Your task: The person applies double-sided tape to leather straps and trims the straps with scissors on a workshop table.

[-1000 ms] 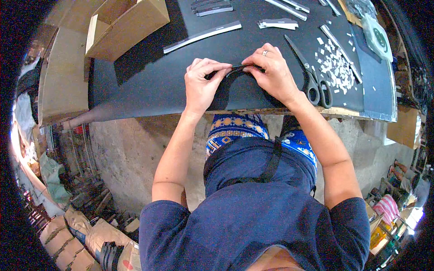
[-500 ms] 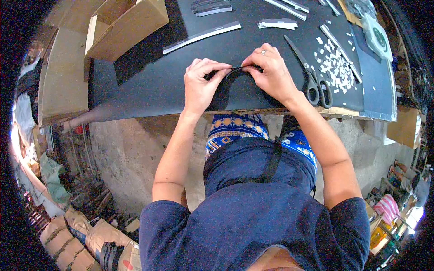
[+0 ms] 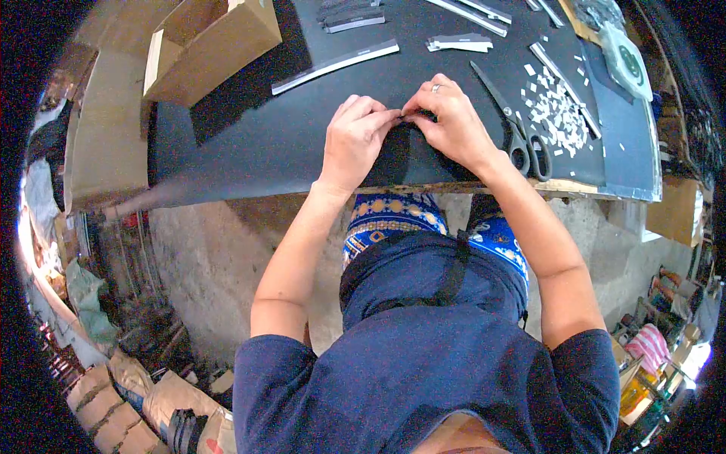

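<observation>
Over the black tabletop (image 3: 227, 163), my left hand (image 3: 355, 136) and my right hand (image 3: 448, 117) are closed in pinches, with their fingertips nearly touching. Between them is a thin black strip (image 3: 401, 116), mostly hidden by the fingers. A ring is on a finger of my right hand. Just right of that hand lies a pair of scissors (image 3: 516, 129) with black handles, blades pointing away from me. Beyond my hands rests a long black-and-white strip (image 3: 336, 66), and a short stack of similar strips (image 3: 459, 43) sits to its right.
Small white cut pieces (image 3: 560, 117) are heaped right of the scissors, beside another long strip (image 3: 563, 87). More strips (image 3: 352, 15) lie at the back. An open cardboard box (image 3: 215, 53) stands at the left. A clear plastic bag (image 3: 626, 60) is at the far right.
My left hand has moved right, up to my right hand, closing the gap where the black strip showed. The view has shifted slightly.
</observation>
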Action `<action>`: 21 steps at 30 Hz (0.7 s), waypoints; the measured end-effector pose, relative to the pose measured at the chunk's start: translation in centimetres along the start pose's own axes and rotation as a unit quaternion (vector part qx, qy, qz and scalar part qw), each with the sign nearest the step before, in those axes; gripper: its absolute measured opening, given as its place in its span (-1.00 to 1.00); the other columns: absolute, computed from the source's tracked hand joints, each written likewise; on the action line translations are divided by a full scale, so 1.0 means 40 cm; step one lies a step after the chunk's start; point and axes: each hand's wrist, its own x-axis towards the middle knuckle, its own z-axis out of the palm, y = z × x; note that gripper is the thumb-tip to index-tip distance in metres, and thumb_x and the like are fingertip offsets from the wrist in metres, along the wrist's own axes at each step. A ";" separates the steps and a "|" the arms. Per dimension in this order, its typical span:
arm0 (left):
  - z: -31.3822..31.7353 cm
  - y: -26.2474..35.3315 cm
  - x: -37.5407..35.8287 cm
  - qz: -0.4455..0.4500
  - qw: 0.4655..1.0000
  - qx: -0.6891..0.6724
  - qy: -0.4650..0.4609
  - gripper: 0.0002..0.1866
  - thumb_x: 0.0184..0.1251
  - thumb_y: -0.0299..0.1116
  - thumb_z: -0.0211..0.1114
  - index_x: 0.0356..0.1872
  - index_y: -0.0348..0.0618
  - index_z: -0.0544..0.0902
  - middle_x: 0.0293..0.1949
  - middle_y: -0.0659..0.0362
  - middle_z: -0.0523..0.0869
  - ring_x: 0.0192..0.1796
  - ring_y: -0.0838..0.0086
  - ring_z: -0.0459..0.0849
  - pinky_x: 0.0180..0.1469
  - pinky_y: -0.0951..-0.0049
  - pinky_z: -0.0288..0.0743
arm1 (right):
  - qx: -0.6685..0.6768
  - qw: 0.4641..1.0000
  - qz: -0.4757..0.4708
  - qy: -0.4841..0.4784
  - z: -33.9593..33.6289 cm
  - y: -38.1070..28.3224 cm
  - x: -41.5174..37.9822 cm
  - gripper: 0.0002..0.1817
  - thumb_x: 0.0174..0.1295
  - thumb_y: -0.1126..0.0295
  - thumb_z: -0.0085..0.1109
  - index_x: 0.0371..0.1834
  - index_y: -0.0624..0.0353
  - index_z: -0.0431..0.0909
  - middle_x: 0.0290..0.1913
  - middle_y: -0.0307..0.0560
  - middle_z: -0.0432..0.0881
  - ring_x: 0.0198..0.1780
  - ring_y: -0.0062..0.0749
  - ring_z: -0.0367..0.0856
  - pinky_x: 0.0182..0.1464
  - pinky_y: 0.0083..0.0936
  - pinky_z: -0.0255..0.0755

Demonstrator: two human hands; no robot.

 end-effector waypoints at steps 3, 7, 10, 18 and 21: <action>-0.008 -0.002 0.000 -0.025 0.999 -0.024 -0.021 -0.83 0.00 -0.56 0.39 -0.32 -0.17 0.75 -0.39 0.13 0.67 -0.26 0.29 0.64 -0.19 0.39 0.52 | -0.004 1.000 -0.002 -0.004 -0.013 0.006 -0.008 -0.90 -0.07 0.55 0.28 -0.44 0.17 0.63 -0.38 -0.09 0.60 -0.18 -0.14 0.51 -0.08 -0.30 0.36; -0.032 0.015 0.026 -0.037 0.997 -0.049 -0.047 -0.85 0.05 -0.53 0.38 -0.30 -0.18 0.75 -0.38 0.14 0.71 -0.27 0.35 0.68 -0.20 0.44 0.52 | 0.060 0.997 0.054 0.004 -0.032 0.009 -0.018 -0.87 -0.04 0.54 0.34 -0.37 0.21 0.68 -0.37 -0.11 0.67 -0.24 -0.30 0.60 -0.14 -0.43 0.45; -0.051 0.038 0.042 -0.149 0.973 -0.140 -0.108 -0.86 0.14 -0.49 0.38 -0.26 -0.24 0.75 -0.36 0.14 0.76 -0.31 0.46 0.71 -0.22 0.51 0.54 | 0.210 0.959 0.191 -0.017 -0.068 0.000 -0.023 -0.85 0.01 0.44 0.35 -0.33 0.18 0.72 -0.37 -0.11 0.73 -0.33 -0.39 0.64 -0.21 -0.44 0.49; -0.022 0.089 0.059 -0.350 0.812 -0.424 -0.196 -0.79 0.24 -0.45 0.36 -0.15 -0.37 0.71 -0.37 0.10 0.76 -0.37 0.55 0.70 -0.26 0.57 0.61 | 0.382 0.864 0.325 -0.045 -0.149 -0.006 -0.066 -0.86 0.07 0.42 0.39 -0.33 0.22 0.73 -0.47 -0.24 0.69 -0.46 -0.68 0.57 -0.37 -0.69 0.42; -0.001 0.119 0.056 -0.339 0.824 -0.418 -0.177 -0.77 0.24 -0.44 0.37 -0.14 -0.38 0.70 -0.37 0.09 0.75 -0.37 0.54 0.70 -0.26 0.58 0.61 | 0.366 0.875 0.314 -0.033 -0.167 -0.007 -0.080 -0.86 0.07 0.43 0.38 -0.33 0.23 0.73 -0.48 -0.22 0.69 -0.49 -0.68 0.56 -0.40 -0.69 0.42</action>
